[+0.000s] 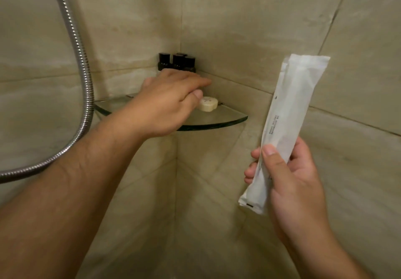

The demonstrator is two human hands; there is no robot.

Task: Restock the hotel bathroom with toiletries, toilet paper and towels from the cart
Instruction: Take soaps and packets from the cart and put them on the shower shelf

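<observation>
Glass corner shelf (225, 120): soap (208, 104), dark-capped bottles (178, 61)

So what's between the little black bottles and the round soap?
The left hand: in the head view its fingers stretch across the gap between the black bottles and the round soap, over the glass shelf.

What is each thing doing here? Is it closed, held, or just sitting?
Curved glass corner shelf: fixed in the tiled corner.
Four small dark bottles: caps on, standing upright on the shelf.
Round cream soap: lying on the shelf, beside the thumb.
Long white packet: sealed, tilted, held.
Left hand: fingers straight above the shelf.
Right hand: grips the packet.
Silver shower hose: hanging loose.
</observation>
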